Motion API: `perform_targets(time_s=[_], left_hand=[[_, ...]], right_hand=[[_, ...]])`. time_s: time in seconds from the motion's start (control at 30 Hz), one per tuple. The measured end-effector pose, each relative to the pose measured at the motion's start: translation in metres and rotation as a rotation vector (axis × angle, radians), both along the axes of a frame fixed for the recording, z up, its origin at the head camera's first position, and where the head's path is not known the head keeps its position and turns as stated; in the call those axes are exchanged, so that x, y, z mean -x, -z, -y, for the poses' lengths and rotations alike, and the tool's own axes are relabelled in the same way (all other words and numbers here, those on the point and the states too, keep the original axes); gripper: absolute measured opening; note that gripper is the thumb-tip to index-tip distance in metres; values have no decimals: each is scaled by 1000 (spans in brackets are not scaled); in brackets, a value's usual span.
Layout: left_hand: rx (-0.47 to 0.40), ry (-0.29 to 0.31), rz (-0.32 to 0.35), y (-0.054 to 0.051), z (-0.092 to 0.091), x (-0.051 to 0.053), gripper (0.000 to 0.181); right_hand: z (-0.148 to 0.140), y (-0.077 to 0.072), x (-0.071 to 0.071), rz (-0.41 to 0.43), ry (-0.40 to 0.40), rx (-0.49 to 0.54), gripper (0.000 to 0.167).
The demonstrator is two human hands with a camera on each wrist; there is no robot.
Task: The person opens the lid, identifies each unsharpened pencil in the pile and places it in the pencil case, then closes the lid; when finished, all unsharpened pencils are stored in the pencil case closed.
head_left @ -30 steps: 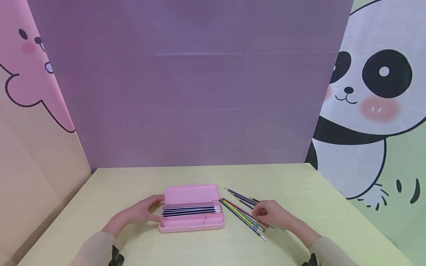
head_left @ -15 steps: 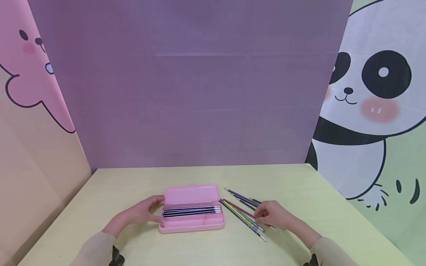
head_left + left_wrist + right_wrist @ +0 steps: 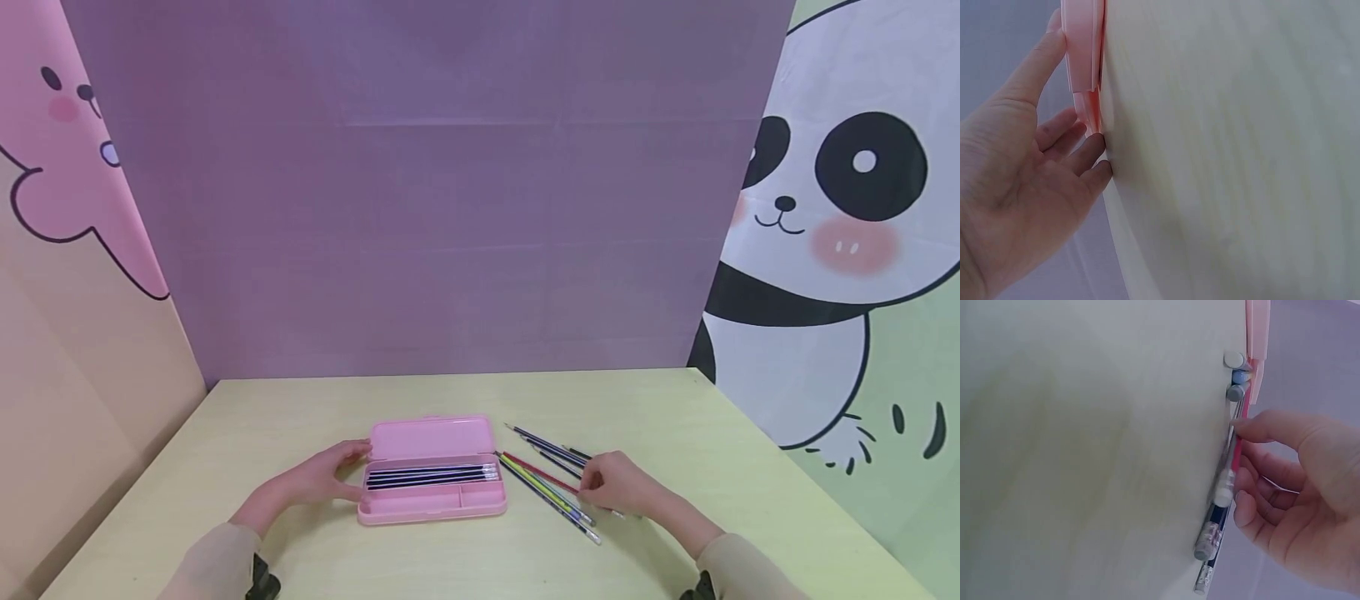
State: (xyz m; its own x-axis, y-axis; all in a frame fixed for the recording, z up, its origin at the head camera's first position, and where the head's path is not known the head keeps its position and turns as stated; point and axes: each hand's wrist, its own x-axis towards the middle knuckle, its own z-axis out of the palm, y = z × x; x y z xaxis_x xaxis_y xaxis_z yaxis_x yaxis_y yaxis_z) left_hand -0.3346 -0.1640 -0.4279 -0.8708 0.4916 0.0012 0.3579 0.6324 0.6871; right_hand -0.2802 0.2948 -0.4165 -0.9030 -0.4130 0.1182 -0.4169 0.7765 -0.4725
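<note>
An opened pink pencil case (image 3: 412,504) lies on the table, with several dark pencils (image 3: 427,477) in its long back compartment. My left hand (image 3: 330,473) rests at the case's left end, thumb against the front tray and fingers beside the lid (image 3: 432,437). In the left wrist view its fingers are loosely bent near the tabletop. My right hand (image 3: 618,483) pinches a red pencil (image 3: 1239,447) between thumb and fingers, low over the loose pencils. Its white eraser end (image 3: 1224,497) shows in the right wrist view. A yellow-green pencil (image 3: 542,490) lies beside it.
Several dark pencils (image 3: 536,439) lie behind and left of the right hand. Another dark pencil (image 3: 551,502) with a white end lies nearest the case's right side. The pale wooden table (image 3: 300,408) meets a purple cloth (image 3: 450,250) at the back.
My right hand's fingers have closed in on the red pencil, which has shifted slightly right and is more covered by the hand. The left hand and case have not moved.
</note>
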Motion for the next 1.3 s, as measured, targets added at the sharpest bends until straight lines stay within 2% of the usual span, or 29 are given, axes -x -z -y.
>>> perform_targets(time_s=[0.13, 0.43, 0.93, 1.3], left_hand=[[-7, 14, -8, -1, 0, 1, 91], [-3, 32, -33, -1, 1, 4, 93], [-8, 36, -5, 0, 0, 1, 93], [-16, 25, 5, 3, 2, 4, 92]], right_hand=[[-3, -2, 1, -31, 11, -9, 9], [-12, -10, 4, -88, 3, 42, 6], [-5, -14, 6, -169, 38, 125, 5], [7, -15, 12, -226, -30, 166, 9]])
